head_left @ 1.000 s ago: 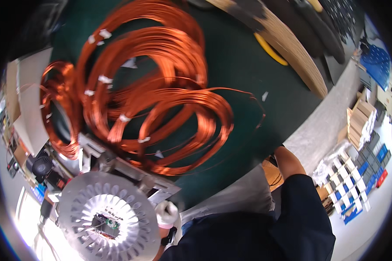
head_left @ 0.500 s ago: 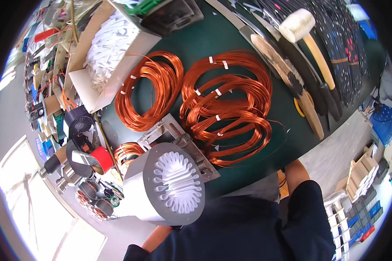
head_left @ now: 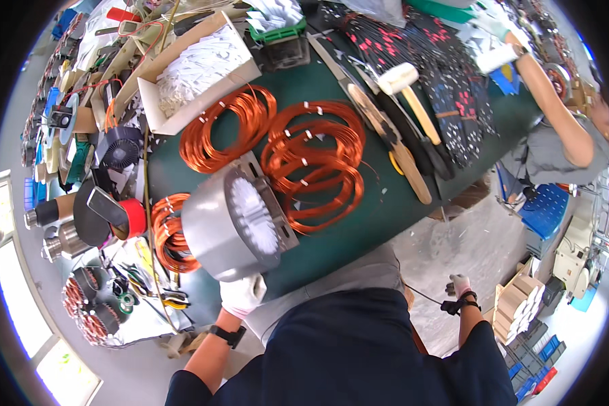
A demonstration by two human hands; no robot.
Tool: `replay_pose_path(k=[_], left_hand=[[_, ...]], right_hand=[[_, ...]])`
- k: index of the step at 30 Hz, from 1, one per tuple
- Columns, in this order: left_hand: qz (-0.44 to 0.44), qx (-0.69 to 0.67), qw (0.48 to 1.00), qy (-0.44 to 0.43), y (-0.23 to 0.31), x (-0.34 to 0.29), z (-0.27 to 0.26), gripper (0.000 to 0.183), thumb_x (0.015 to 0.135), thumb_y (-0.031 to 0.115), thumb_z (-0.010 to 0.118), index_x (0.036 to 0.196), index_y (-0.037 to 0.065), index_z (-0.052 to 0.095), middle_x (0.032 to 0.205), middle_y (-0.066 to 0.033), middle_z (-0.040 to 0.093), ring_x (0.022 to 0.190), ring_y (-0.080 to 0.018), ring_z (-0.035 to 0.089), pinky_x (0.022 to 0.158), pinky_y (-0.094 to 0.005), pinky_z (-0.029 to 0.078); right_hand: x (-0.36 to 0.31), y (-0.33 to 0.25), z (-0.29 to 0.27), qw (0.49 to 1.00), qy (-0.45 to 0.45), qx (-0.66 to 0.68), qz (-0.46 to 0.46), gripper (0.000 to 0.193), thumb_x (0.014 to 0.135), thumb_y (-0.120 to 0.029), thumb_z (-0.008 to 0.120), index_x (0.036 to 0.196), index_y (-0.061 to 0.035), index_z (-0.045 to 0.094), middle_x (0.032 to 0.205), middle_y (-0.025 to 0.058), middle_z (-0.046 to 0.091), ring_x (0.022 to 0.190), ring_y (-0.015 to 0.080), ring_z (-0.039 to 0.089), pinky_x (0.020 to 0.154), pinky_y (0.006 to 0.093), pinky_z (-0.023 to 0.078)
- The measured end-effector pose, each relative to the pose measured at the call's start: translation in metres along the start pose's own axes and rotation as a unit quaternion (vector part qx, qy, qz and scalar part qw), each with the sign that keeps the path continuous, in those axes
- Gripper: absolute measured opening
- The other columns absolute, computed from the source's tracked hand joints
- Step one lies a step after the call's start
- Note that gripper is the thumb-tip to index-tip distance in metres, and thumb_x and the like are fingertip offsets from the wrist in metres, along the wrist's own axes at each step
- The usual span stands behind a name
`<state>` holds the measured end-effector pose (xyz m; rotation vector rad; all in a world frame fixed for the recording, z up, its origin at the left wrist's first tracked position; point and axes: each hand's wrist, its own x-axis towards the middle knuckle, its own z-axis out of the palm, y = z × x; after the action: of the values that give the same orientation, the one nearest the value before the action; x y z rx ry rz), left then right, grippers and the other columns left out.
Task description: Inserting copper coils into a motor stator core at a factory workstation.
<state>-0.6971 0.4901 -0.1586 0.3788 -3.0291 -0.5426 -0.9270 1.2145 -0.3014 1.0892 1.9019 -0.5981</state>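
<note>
At the near edge of the slotted stator core (head_left: 213, 223) rests the gloved left hand (head_left: 242, 296), its grip hidden; well right of the core, the right hand (head_left: 460, 285) hangs loosely spread. The core's green surface (head_left: 345, 254) bears copper wire coils (head_left: 350, 137) beside it.

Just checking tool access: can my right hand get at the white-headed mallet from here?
Probably not without moving closer: your right hand is out past the edge of the green bench top, well short of the mallet, though nothing seems to cover its handle.
</note>
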Motion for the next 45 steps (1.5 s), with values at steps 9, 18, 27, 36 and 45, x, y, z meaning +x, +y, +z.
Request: replay_pose_path(k=[9,18,27,36,45], left_hand=[[0.026,0.01,0.994,0.103,0.012,0.0,0.007,0.012,0.08,0.003,0.068,0.09,0.007,0.063,0.087,-0.0111,0.062,0.083,-0.0328,0.06,0.077,-0.0452,0.045],[0.017,-0.015,0.988,0.154,0.018,-0.006,0.01,0.007,0.087,-0.002,0.064,0.093,0.002,0.062,0.084,-0.0127,0.057,0.077,-0.0311,0.057,0.076,-0.0397,0.046],[0.012,-0.058,0.987,0.147,0.014,-0.006,0.01,0.009,0.086,-0.004,0.066,0.091,0.002,0.061,0.08,-0.0107,0.054,0.072,-0.0274,0.053,0.071,-0.0372,0.045],[0.043,-0.048,0.987,0.145,0.008,-0.007,0.01,0.007,0.088,0.001,0.067,0.093,0.004,0.063,0.081,-0.0091,0.056,0.074,-0.0275,0.055,0.072,-0.0384,0.044],[0.072,-0.089,0.98,0.164,0.01,-0.01,0.01,0.007,0.089,0.001,0.066,0.094,0.002,0.061,0.083,-0.0112,0.056,0.073,-0.0274,0.056,0.072,-0.0373,0.046]], right_hand=[[-0.111,-0.107,0.172,0.792,-0.375,-0.344,-0.338,0.037,0.099,-0.02,0.058,0.129,0.0012,0.058,0.1,0.0135,0.073,0.084,0.0222,0.073,0.073,0.0359,0.062],[-0.074,-0.066,0.178,0.857,-0.401,-0.207,-0.247,0.041,0.087,-0.008,0.07,0.122,0.0035,0.054,0.09,0.014,0.07,0.074,0.0253,0.073,0.062,0.038,0.062],[-0.103,-0.055,0.213,0.714,-0.014,-0.511,-0.479,0.03,0.09,-0.021,0.065,0.117,-0.0081,0.065,0.091,0.0217,0.073,0.082,0.0387,0.074,0.07,0.0474,0.057],[-0.118,-0.063,0.151,0.749,0.128,-0.543,-0.357,0.029,0.088,-0.012,0.064,0.116,-0.0053,0.069,0.104,0.0202,0.076,0.102,0.0375,0.074,0.084,0.0478,0.06],[-0.003,0.05,-0.005,0.747,0.285,-0.577,-0.168,0.026,0.087,-0.021,0.065,0.106,-0.0126,0.081,0.112,0.0154,0.077,0.107,0.036,0.074,0.088,0.047,0.06]])
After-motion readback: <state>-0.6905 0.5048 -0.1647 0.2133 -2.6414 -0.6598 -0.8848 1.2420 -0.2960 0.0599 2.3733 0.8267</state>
